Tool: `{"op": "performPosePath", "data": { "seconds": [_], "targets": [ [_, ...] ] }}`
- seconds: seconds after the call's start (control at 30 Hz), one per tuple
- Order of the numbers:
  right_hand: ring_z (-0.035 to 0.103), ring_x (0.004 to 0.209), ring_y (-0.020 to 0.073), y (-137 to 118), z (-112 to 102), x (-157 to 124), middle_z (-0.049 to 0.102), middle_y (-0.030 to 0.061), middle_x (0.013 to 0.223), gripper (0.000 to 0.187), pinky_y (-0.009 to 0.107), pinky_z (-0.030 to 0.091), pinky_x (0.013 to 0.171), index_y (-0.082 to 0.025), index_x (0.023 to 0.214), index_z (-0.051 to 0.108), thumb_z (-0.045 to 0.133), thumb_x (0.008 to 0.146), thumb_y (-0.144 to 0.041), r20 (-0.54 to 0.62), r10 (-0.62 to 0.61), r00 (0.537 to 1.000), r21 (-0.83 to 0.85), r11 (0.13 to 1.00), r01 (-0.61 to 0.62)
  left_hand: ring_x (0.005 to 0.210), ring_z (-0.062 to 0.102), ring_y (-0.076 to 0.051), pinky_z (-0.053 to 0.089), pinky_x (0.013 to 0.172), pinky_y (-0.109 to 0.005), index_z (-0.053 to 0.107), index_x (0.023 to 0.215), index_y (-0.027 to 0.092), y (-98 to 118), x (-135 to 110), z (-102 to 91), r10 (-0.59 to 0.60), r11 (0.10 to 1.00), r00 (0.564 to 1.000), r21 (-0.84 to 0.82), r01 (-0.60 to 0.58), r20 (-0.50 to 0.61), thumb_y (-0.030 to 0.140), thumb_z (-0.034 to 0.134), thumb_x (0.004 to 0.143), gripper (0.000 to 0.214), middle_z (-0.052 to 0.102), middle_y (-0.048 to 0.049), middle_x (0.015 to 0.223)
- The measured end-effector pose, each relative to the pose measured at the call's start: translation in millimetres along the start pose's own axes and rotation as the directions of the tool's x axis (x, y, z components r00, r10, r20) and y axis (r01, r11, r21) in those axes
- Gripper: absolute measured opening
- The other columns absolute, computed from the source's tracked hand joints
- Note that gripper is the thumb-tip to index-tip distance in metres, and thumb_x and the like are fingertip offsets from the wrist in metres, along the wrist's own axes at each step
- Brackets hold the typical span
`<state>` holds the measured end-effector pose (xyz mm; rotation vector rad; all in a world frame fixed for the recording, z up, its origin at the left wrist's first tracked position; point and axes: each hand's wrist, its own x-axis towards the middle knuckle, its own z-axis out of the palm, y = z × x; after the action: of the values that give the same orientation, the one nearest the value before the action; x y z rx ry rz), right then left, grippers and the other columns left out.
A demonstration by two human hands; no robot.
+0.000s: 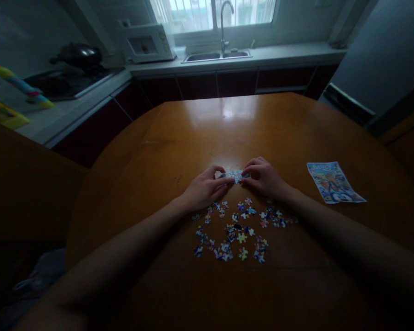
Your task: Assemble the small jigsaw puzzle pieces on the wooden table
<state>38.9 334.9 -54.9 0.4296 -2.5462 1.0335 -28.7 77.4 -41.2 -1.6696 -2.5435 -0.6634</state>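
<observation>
Left hand [204,189] and right hand [266,178] pinch joined puzzle pieces [235,175] on the table [248,124]; bare wood lies beyond. Leaflet [334,182] print illegible.

No words can be read anywhere. The printed sheet [334,182] on the table [227,124] carries a band of colourful lettering along its top edge, too small and blurred to make out. The microwave [148,43] on the counter shows no legible marking. The joined strip [235,175] and the loose puzzle pieces [235,232] show only flecks of colour, no letters or numbers.
</observation>
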Motion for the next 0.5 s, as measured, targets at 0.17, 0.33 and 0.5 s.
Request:
{"op": "performPosePath", "data": {
  "seconds": [0.17,0.33,0.5],
  "targets": [
    [0.06,0.095,0.0262,3.2,1.3,-1.0,0.072,0.0046,0.092,0.006,0.045,0.047,0.087,-0.027,0.083,0.077,0.082,0.08,-0.028,0.013,0.002,1.0,-0.024,1.0,-0.002,0.101,0.06,-0.019,0.053,0.097,-0.042,0.067,0.129,0.034,-1.4,-0.2,1.4,-0.001,1.0,1.0,-0.002,0.001,-0.003,0.039,0.051,0.104,0.031,0.052,-0.01,0.132],
    [0.059,0.096,0.026,6.3,3.0,-1.5,0.071,0.0051,0.093,0.006,0.045,0.044,0.087,-0.026,0.084,0.076,0.081,0.081,-0.029,0.025,-0.002,1.0,-0.045,0.999,0.003,0.101,0.06,-0.019,0.054,0.097,-0.041,0.067,0.129,0.034,-0.8,-0.3,2.2,-0.007,1.0,1.0,-0.006,0.007,-0.006,0.04,0.051,0.103,0.031,0.051,-0.0103,0.133],
    [0.059,0.096,0.0259,4.7,2.9,-1.4,0.071,0.005,0.092,0.005,0.045,0.044,0.087,-0.025,0.082,0.075,0.079,0.082,-0.029,0.028,0.008,1.0,-0.049,0.999,-0.007,0.101,0.06,-0.019,0.054,0.096,-0.042,0.067,0.13,0.035,-1.8,-1.2,2.6,-0.007,1.0,1.0,-0.015,0.007,-0.005,0.04,0.051,0.104,0.031,0.051,-0.0098,0.133]
  ]
}}
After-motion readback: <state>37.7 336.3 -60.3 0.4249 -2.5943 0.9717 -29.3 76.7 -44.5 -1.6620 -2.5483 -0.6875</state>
